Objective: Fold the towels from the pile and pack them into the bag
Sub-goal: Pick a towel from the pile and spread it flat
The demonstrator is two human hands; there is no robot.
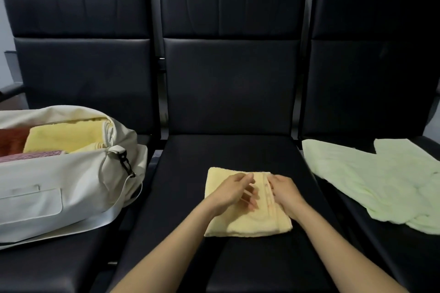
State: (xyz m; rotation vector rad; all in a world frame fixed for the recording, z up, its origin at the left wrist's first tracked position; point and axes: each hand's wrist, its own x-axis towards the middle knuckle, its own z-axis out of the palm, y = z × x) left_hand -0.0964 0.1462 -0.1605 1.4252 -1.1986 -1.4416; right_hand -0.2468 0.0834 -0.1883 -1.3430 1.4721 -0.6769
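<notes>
Three black seats stand in a row by a pale wall. On the middle seat (190, 173) lies a yellow towel (247, 221), folded into a small thick square, toward the front of the seat. Both hands are on top of it.

The left hand (232, 191) is spread wide. Its fingers (250, 198) are apart & mostly straight, a bit blurry, over the middle of the towel. It holds nothing.

The right hand (284, 191) sits just beside it, on the towel's striped band. Knuckles are up & the fingers bend down onto the cloth. Can't tell if it pinches the cloth or only presses on it. The 2 hands almost meet, fingertips close together.

On the left seat (59, 264) lies a big white bag (71, 185) w/ its top open. Inside is a packed yellow towel (64, 138), folded. A red-orange towel (12, 140) is to its left & a pink towel (31, 156) is in front of it. A black clip (126, 164) hangs at the bag's end.

On the right seat (381, 259) lies a pale green towel (381, 185). It's not folded, just spread out & wrinkly, well apart from the hands.
</notes>
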